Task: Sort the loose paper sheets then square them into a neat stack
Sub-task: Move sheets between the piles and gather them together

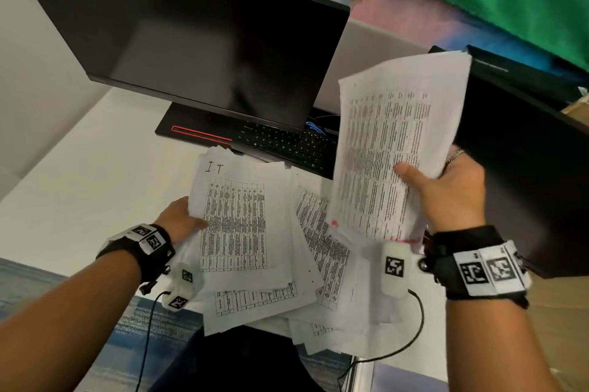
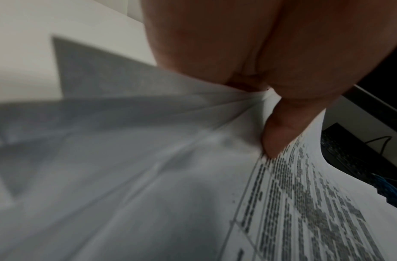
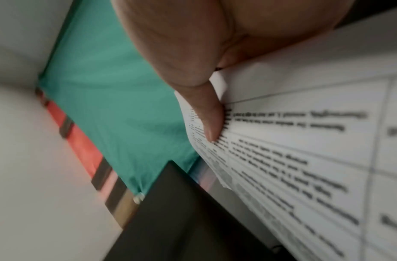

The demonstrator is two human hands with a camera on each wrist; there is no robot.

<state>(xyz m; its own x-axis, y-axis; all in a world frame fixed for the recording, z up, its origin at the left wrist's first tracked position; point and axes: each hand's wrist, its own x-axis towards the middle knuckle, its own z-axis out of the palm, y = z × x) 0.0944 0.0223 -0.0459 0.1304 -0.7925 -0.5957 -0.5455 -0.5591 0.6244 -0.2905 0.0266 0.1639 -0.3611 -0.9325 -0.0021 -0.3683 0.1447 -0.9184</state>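
Note:
A loose, fanned pile of printed table sheets [image 1: 242, 232] spreads over the desk's near edge; the top one bears handwritten "I.T". My left hand [image 1: 181, 219] grips the pile's left edge, thumb [image 2: 280, 134] on top of the printed sheet [image 2: 304, 203], fingers hidden underneath. My right hand [image 1: 446, 187] holds a separate bundle of sheets [image 1: 392, 149] raised and tilted above the right of the pile. Its thumb [image 3: 206, 113] presses the bundle's printed face [image 3: 304, 159]; the fingers are behind it.
A dark monitor [image 1: 204, 40] stands behind the pile, with its red-lined base [image 1: 197, 133] and a black keyboard [image 1: 287, 143] just beyond the papers. A second dark screen [image 1: 526, 152] is close on the right. White desk [image 1: 95, 184] lies to the left.

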